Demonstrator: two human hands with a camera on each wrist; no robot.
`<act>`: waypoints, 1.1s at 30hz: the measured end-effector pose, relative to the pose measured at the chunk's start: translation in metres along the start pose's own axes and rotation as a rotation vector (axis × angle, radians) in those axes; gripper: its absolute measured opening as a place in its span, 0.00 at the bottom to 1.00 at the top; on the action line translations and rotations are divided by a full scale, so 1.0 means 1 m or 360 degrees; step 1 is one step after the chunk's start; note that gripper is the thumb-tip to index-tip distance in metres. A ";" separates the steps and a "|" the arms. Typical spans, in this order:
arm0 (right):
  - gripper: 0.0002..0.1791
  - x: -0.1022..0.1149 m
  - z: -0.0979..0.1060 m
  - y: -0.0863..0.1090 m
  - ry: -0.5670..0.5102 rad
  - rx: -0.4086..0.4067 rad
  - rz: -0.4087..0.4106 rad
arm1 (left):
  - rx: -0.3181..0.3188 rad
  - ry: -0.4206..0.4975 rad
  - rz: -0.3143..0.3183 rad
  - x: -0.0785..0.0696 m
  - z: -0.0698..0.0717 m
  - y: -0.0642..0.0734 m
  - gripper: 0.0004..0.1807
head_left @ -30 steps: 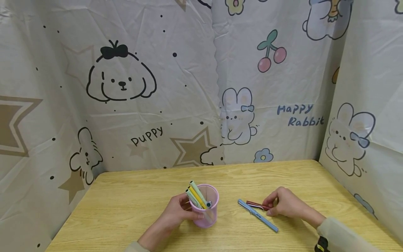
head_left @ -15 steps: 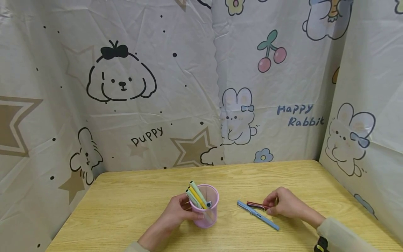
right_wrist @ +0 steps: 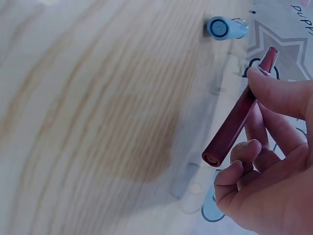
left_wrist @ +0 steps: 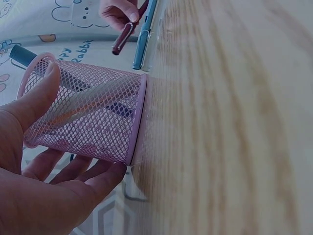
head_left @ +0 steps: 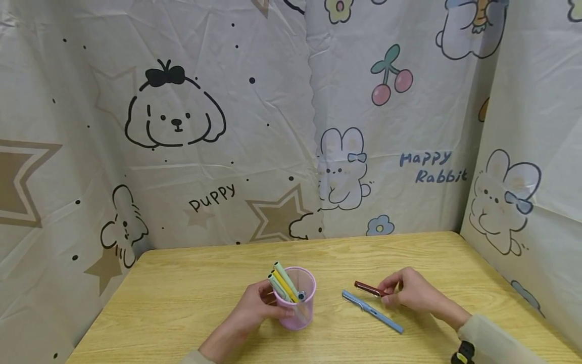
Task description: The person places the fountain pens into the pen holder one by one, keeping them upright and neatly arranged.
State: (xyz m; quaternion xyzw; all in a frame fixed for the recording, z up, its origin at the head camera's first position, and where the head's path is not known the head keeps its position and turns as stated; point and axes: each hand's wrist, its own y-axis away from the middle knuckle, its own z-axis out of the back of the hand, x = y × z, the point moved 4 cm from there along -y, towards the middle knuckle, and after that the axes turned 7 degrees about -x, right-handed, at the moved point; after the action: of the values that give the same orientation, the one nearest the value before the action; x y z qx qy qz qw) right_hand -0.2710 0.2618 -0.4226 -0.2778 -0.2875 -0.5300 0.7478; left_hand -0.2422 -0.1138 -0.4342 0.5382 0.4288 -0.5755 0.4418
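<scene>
My left hand (head_left: 256, 306) grips a pink mesh pen holder (head_left: 303, 312) that stands upright on the table. Several pens lean inside the holder, among them light green ones and a yellow pen (head_left: 285, 286). In the right wrist view, a dark red pen (right_wrist: 232, 127) is pinched between the thumb and fingers of my right hand (right_wrist: 274, 171). That pen is raised off the table in the left wrist view. A blue pen (head_left: 373, 311) lies on the wood between the holder and my right hand, just in front of the red one.
The wood-grain table (head_left: 191, 283) spreads out around both hands. Cartoon-printed cloth (head_left: 254, 126) hangs behind it and along both sides. A dark watch-like band (head_left: 464, 352) shows at the right sleeve.
The red pen has come up off the table in my right hand, away from the blue pen. The blue pen shifted slightly earlier. My left hand and the pen holder have stayed in place.
</scene>
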 end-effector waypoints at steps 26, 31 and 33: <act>0.10 0.046 -0.006 -0.005 -0.0178 -0.0184 -0.0001 | -0.0013 0.0015 0.0017 0.000 0.000 0.000 0.34; 0.12 0.056 -0.009 -0.008 -0.0237 -0.0222 -0.0020 | -0.0011 0.0013 0.0014 0.000 0.000 -0.001 0.34; 0.13 0.060 -0.011 -0.010 -0.0262 -0.0233 -0.0037 | -0.0010 0.0010 0.0013 0.000 0.000 -0.001 0.35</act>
State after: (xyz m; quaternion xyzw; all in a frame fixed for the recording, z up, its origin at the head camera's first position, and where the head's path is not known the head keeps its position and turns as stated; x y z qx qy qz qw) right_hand -0.2623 0.2131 -0.3853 -0.3710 -0.3117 -0.5336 0.6931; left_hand -0.2432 -0.1132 -0.4343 0.5404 0.4299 -0.5705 0.4446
